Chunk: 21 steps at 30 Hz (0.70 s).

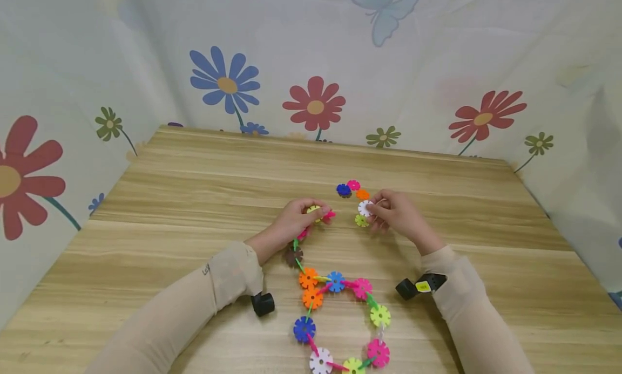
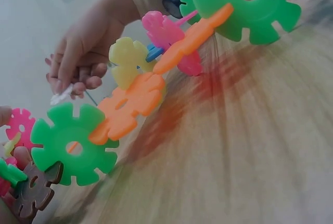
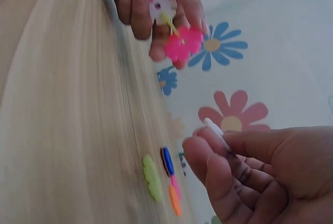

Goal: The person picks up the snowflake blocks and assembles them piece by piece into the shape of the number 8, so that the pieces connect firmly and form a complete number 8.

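Note:
My left hand grips the upper end of a chain of slotted plastic flower discs. A pink disc sticks out at its fingertips, joined to its neighbour by a yellow disc seen edge-on. Between thumb and index finger, my right hand pinches a single white flower disc, held above the table and apart from the chain. From the left hand the chain runs down to an orange disc and a loop of many-coloured discs, including a blue disc. The left fingers partly hide the chain's end.
Loose discs lie on the wooden table beyond and below the right hand: a dark blue disc, a pink one, an orange disc and a yellow-green disc. A flower-printed cloth hangs behind the table.

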Each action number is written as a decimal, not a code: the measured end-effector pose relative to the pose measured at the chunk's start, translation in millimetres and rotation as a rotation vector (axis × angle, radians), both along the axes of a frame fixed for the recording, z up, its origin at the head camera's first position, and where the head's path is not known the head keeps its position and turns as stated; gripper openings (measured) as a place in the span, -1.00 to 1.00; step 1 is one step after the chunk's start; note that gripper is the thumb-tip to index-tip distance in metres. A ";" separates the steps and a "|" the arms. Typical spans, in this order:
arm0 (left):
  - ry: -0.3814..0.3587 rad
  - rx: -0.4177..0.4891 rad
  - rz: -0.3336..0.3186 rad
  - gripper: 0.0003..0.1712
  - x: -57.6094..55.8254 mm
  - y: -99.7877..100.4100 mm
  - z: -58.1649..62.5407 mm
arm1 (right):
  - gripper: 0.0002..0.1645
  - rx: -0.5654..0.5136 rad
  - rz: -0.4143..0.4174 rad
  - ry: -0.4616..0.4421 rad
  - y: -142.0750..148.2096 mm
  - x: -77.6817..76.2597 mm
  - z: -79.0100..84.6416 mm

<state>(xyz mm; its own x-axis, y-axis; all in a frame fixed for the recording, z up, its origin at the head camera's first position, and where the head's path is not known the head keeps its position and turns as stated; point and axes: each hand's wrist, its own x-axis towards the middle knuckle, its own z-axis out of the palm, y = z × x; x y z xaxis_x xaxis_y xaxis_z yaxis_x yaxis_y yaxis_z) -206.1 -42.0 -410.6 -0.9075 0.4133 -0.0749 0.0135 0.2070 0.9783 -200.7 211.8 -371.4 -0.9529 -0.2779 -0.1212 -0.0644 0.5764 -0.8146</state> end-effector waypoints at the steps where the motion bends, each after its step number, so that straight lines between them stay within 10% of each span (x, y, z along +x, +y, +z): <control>1: 0.001 0.000 -0.001 -0.60 -0.2 0.1 0.3 | -0.74 -0.024 0.016 -0.010 -3.1 0.9 -0.1; 21: -0.002 -0.073 -0.015 -0.56 3.1 2.9 3.2 | -0.77 -0.215 0.139 -0.069 -39.1 13.7 -6.2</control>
